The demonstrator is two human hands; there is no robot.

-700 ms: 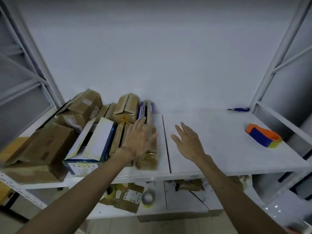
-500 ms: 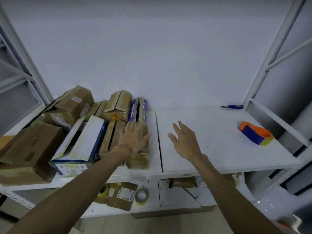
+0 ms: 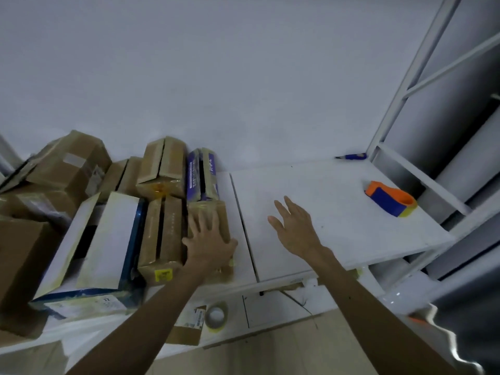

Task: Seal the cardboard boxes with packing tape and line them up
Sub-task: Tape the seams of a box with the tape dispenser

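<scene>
Where the pile of brown cardboard boxes (image 3: pixel 162 234) ends on the flat white shelf (image 3: pixel 338 239), the left hand (image 3: pixel 209 239) lies on a small tape-glossed box (image 3: pixel 224 216), fingers spread. The right hand (image 3: pixel 293 228) hovers just right, fingers apart, holding nothing. An orange-and-blue tape dispenser (image 3: pixel 391 198) sits far right. A tape roll (image 3: pixel 216 316) lies below. The leftmost boxes are cut off.

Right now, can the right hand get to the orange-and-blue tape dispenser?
Probably yes: the right hand hovers open over the shelf, and nothing lies between it and the tape dispenser.
</scene>
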